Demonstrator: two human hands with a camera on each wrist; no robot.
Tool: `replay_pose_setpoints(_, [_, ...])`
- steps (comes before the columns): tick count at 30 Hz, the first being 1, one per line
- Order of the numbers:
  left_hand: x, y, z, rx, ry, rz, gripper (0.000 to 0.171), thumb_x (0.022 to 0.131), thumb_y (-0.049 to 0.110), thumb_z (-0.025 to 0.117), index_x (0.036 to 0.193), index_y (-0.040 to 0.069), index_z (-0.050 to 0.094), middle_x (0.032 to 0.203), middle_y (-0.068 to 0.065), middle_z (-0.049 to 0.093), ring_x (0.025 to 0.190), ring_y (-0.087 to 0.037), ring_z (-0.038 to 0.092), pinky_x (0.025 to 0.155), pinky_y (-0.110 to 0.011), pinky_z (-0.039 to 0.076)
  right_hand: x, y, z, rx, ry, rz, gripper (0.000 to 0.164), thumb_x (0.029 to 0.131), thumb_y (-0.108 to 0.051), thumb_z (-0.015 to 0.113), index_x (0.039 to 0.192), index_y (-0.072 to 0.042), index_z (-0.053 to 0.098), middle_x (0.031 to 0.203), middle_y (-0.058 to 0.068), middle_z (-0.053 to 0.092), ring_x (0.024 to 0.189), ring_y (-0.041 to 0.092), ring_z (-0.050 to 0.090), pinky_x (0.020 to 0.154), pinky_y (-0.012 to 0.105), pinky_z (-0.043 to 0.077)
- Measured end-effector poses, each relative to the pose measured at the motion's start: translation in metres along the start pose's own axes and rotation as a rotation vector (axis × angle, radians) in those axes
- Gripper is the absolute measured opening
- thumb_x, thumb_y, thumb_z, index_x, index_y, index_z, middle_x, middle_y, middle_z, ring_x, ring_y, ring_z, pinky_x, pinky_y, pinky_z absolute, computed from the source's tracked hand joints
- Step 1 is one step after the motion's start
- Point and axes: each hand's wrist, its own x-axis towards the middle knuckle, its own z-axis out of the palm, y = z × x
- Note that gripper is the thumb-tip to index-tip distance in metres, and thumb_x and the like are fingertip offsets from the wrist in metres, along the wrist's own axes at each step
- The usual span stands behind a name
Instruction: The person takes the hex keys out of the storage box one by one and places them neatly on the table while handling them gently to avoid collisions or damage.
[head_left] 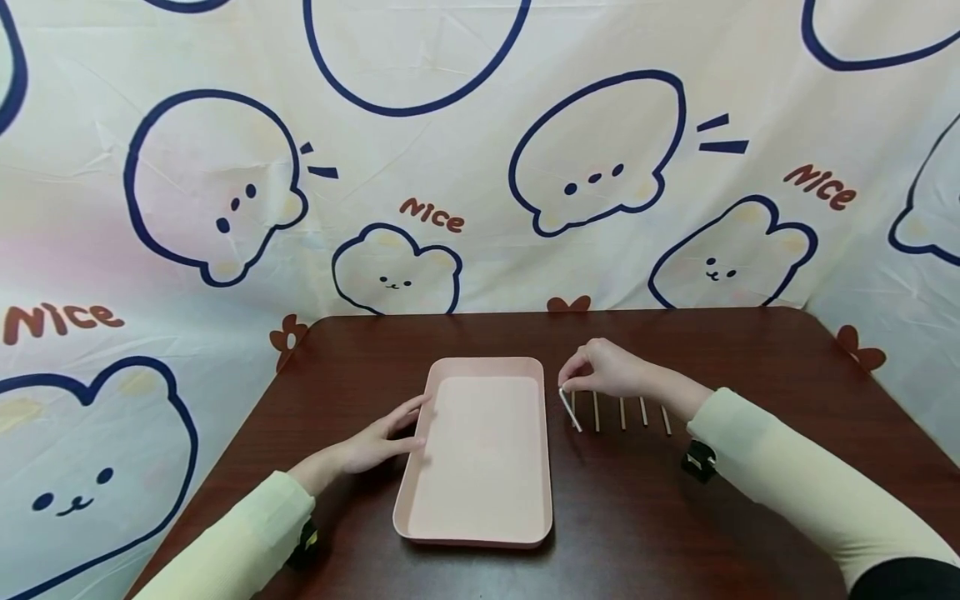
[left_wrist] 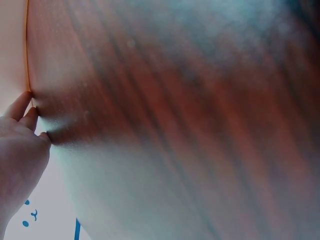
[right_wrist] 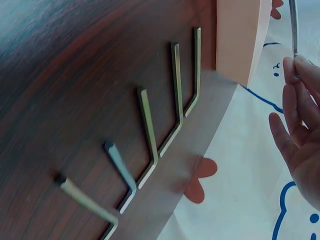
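A pink rectangular tray (head_left: 474, 458) lies lengthwise on the dark wooden table. My left hand (head_left: 377, 442) rests against its left side, fingertips touching the rim; in the left wrist view that hand (left_wrist: 22, 150) shows only at the left edge. Off the tray's right side, my right hand (head_left: 611, 369) pinches a silver hex key (head_left: 570, 410) between thumb and fingertips. The same key's shank (right_wrist: 293, 27) points upward in the right wrist view, its bent end hidden in the fingers. Below that hand, several L-shaped hex keys (right_wrist: 148, 122) of differing lengths lie in a row on the table.
The brown table (head_left: 360, 358) reaches back to a hanging cloth (head_left: 480, 183) printed with cartoon outlines. More of this cloth hangs at both sides. A dark wrist device (head_left: 699, 461) sits under the right cuff, and another (head_left: 306, 537) under the left.
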Motion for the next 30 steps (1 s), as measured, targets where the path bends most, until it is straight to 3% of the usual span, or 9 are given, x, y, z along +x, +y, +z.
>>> replay_pose_setpoints(7, [-0.001,0.000,0.000,-0.003,-0.002,-0.006,0.072,0.097,0.017,0.061,0.154,0.005,0.019,0.154,-0.027,0.021,0.141,-0.042,0.019,0.107,-0.057,0.019,-0.009,0.008,-0.010,0.007,0.015,-0.006,0.005,0.089,-0.013,0.072,0.088,-0.014,0.077,0.083,-0.010,0.069,0.079,0.012,0.056,0.072,0.031,0.048])
replay_pose_setpoints(18, [0.000,0.000,0.001,-0.006,-0.001,-0.003,0.071,0.097,0.017,0.061,0.154,0.006,0.020,0.155,-0.026,0.021,0.142,-0.042,0.019,0.108,-0.057,0.019,-0.030,0.019,-0.024,0.004,0.052,0.068,0.006,0.089,-0.012,0.072,0.086,-0.015,0.076,0.081,-0.009,0.067,0.077,0.013,0.055,0.070,0.029,0.048])
replay_pose_setpoints(30, [0.000,0.001,0.000,-0.007,-0.007,0.002,0.072,0.097,0.016,0.061,0.154,0.004,0.019,0.155,-0.027,0.020,0.142,-0.042,0.019,0.107,-0.058,0.019,-0.060,0.036,-0.041,-0.029,0.098,0.139,0.007,0.090,-0.015,0.071,0.093,-0.011,0.076,0.088,-0.005,0.070,0.081,0.015,0.059,0.070,0.031,0.050])
